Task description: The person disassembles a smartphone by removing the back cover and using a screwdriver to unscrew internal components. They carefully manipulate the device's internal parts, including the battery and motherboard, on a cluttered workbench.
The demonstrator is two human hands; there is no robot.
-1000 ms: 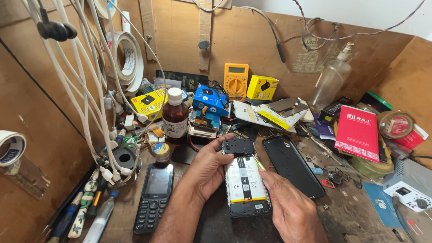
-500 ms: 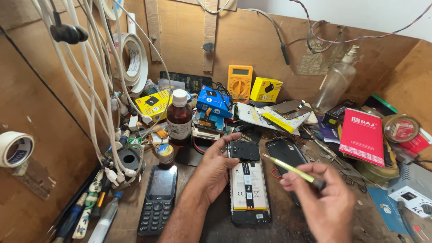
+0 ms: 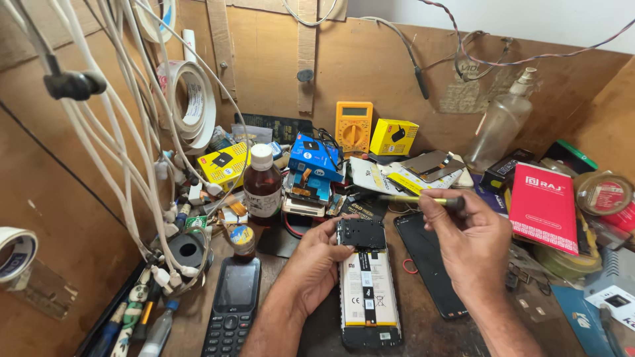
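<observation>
Opened phone steadied by left hand, fingers curled on its edge; right hand pinching yellow-green tool. Beyond: red box, yellow box.

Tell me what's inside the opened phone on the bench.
Inside the opened phone: a white-labelled battery and a black upper cover. The left hand hides its left edge; parts underneath are covered.

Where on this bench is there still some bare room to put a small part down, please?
Bare wood shows between the opened phone and the black back cover, though a small red ring lies there. A narrower strip runs between the keypad phone and the left hand. Behind, around the brown bottle and blue boxes, it is crowded.
</observation>
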